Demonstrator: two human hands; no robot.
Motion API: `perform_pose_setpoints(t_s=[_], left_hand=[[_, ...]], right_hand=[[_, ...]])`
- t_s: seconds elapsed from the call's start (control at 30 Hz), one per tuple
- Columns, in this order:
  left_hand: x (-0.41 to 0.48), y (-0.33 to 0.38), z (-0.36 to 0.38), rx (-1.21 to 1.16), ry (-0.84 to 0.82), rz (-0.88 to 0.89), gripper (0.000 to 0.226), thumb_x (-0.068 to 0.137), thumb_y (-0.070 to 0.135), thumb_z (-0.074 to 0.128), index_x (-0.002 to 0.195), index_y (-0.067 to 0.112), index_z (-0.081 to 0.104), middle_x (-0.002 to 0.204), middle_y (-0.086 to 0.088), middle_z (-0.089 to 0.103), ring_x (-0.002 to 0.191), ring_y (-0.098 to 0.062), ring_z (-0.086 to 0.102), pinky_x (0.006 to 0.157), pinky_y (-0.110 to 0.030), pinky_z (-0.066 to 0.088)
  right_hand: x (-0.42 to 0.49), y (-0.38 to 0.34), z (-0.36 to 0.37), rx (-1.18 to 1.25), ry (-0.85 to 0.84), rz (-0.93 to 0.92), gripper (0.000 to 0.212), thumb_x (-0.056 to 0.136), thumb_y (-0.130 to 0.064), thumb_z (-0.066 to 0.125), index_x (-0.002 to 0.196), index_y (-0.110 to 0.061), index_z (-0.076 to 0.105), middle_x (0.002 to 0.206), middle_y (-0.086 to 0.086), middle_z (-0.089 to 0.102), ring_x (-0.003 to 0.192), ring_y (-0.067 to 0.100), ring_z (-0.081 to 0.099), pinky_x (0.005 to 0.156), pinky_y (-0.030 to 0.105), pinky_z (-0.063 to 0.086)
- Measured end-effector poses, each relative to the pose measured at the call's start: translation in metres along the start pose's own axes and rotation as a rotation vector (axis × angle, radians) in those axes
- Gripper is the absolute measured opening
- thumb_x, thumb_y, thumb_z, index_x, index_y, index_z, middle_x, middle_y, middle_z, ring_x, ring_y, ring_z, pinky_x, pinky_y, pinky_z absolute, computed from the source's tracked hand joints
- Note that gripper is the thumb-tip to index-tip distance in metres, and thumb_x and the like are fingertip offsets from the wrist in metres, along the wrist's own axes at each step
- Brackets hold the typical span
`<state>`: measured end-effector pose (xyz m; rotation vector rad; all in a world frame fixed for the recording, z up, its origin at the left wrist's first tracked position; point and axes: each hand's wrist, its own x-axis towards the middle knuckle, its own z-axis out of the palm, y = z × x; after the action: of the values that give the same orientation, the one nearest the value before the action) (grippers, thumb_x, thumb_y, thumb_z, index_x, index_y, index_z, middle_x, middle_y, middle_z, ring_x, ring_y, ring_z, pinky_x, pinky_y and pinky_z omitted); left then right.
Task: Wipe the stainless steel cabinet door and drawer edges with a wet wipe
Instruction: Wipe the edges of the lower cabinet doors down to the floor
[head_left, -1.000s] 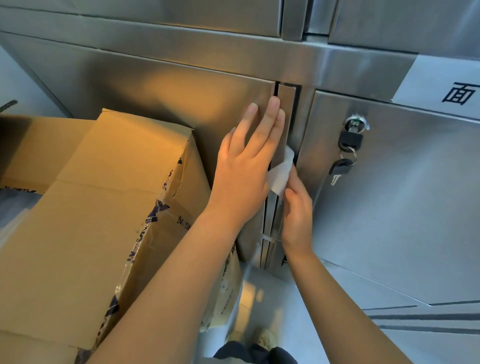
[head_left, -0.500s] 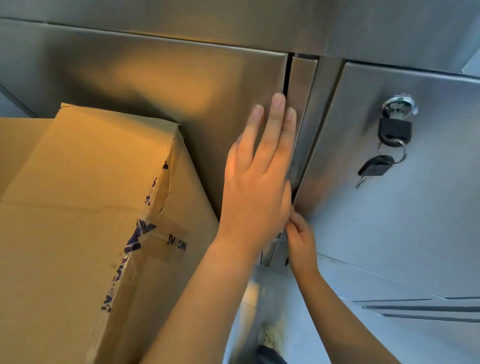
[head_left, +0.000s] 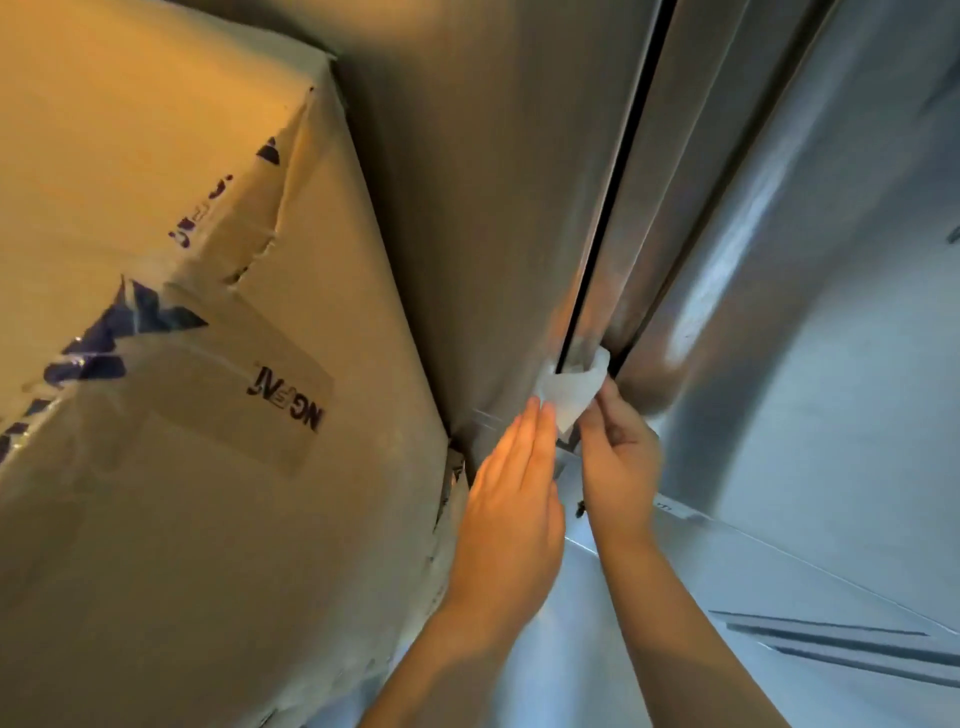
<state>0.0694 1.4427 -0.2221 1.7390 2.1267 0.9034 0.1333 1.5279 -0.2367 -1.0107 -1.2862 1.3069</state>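
Low down, the right hand (head_left: 618, 467) is pinching the white wet wipe (head_left: 571, 395) into the foot of the gap (head_left: 607, 208) beside the cabinet door (head_left: 483, 208); the left hand (head_left: 511, 509) is lying flat, fingers straight, on that door, near a cardboard box (head_left: 156, 364).

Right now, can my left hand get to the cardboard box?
Probably yes: the left hand is open and holds nothing, and the cardboard box stands close on its left with nothing between.

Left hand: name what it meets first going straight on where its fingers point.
The wet wipe, pinched by the right hand at the door gap; the left hand seems nearly touching it.
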Motion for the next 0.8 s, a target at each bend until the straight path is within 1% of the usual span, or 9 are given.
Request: perform_pose_setpoints(t_s=[0.1,0.17,0.27,0.33,0.43,0.53,0.6,0.7,0.8], left_hand=[[0.007,-0.005,0.019,-0.072,0.118,-0.005,0.059,0.095,0.017,0.041,0.148,0.022,0.016,0.153,0.008,0.023,0.139,-0.001,0.019,0.112,-0.014,0.016],[0.008,-0.011,0.038,-0.107,0.168,-0.01,0.058,0.094,0.017,0.047,0.148,0.021,0.024,0.15,0.008,0.03,0.136,-0.002,0.025,0.109,-0.01,0.016],[0.008,-0.02,0.07,-0.111,0.224,-0.034,0.058,0.094,0.019,0.05,0.147,0.025,0.028,0.147,0.01,0.036,0.131,-0.005,0.034,0.104,-0.01,0.024],[0.009,-0.025,0.088,-0.153,0.291,-0.013,0.05,0.094,0.021,0.048,0.143,0.021,0.036,0.14,0.007,0.044,0.124,-0.006,0.04,0.101,-0.014,0.032],[0.02,-0.038,0.107,-0.231,0.461,0.091,0.04,0.093,0.023,0.047,0.129,0.009,0.052,0.12,0.0,0.056,0.11,-0.004,0.048,0.094,-0.015,0.038],[0.04,-0.049,0.115,-0.254,0.695,0.232,0.024,0.092,0.018,0.054,0.11,0.004,0.061,0.101,-0.002,0.059,0.093,-0.003,0.05,0.083,-0.011,0.039],[0.054,-0.055,0.112,-0.309,0.8,0.28,0.012,0.091,0.014,0.058,0.098,0.006,0.064,0.089,0.004,0.056,0.081,-0.001,0.049,0.073,-0.012,0.039],[0.06,-0.079,0.128,-0.411,0.801,0.303,0.007,0.091,0.014,0.059,0.085,0.015,0.063,0.072,0.014,0.05,0.065,0.002,0.044,0.062,-0.015,0.034],[0.053,-0.106,0.164,-0.439,0.799,0.307,0.017,0.091,0.014,0.058,0.074,0.016,0.057,0.064,0.009,0.049,0.061,-0.002,0.043,0.057,-0.022,0.035]], right_hand=[[-0.001,0.016,-0.006,0.058,-0.039,-0.019,0.056,0.096,0.0,0.048,0.099,-0.053,0.065,0.098,-0.028,0.069,0.094,-0.01,0.062,0.08,0.006,0.046],[-0.001,0.029,-0.013,0.079,-0.087,-0.02,0.046,0.096,0.001,0.046,0.106,-0.04,0.065,0.103,-0.024,0.069,0.099,-0.007,0.062,0.082,0.007,0.046],[0.003,0.049,-0.02,0.1,-0.148,-0.018,0.032,0.097,-0.005,0.048,0.118,-0.024,0.063,0.113,-0.011,0.069,0.102,-0.002,0.062,0.087,0.012,0.047],[0.006,0.059,-0.023,0.111,-0.181,-0.064,0.031,0.098,-0.012,0.047,0.124,-0.022,0.061,0.12,-0.002,0.067,0.107,0.003,0.061,0.093,0.017,0.047],[0.008,0.078,-0.026,0.201,-0.276,-0.226,0.034,0.099,-0.017,0.036,0.128,-0.027,0.051,0.129,-0.013,0.06,0.123,0.005,0.053,0.1,0.016,0.041],[0.011,0.1,-0.03,0.307,-0.401,-0.302,0.041,0.102,-0.029,0.022,0.136,-0.02,0.043,0.139,-0.008,0.052,0.132,0.007,0.044,0.108,0.022,0.035],[0.015,0.109,-0.031,0.335,-0.498,-0.316,0.048,0.101,-0.037,0.013,0.138,-0.021,0.038,0.144,-0.007,0.046,0.135,0.006,0.039,0.113,0.026,0.03],[0.018,0.138,-0.038,0.352,-0.548,-0.301,0.056,0.095,-0.046,0.01,0.137,-0.023,0.041,0.145,-0.005,0.045,0.135,0.004,0.039,0.116,0.029,0.025],[0.02,0.172,-0.044,0.338,-0.571,-0.324,0.063,0.092,-0.051,0.01,0.138,-0.021,0.041,0.142,-0.006,0.048,0.131,0.002,0.043,0.113,0.023,0.03]])
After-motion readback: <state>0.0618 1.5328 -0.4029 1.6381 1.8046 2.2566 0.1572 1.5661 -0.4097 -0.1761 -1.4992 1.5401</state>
